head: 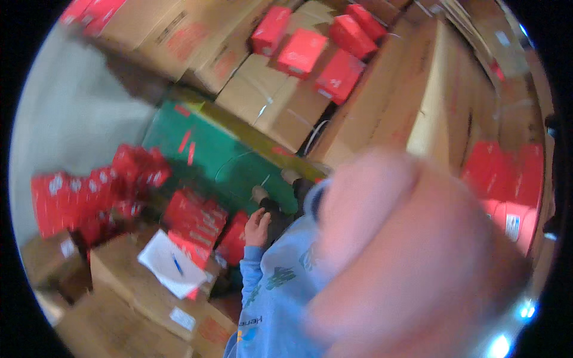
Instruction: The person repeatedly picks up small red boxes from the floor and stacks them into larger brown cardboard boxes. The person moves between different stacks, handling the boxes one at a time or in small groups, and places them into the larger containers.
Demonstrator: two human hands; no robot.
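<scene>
My left hand [256,229], at the end of a blue sleeve, hangs beside my body with its fingers loosely bent and nothing visible in it. Very near the lens, my right hand [403,255] fills the lower right as a blur; its fingertips and anything in them cannot be made out. White paper sheets [163,264] lie on a cardboard box to the left, with a blue pen [177,264] on top. Red shoeboxes [197,223] stand between the paper and my left hand.
My feet are on a green surface [215,156]. Large cardboard cartons [268,98] with red boxes [302,51] on them stand ahead. Long cartons [394,89] rise at the right, near more red boxes [506,174]. Another red pile [71,197] is at the left, beside grey floor [89,112].
</scene>
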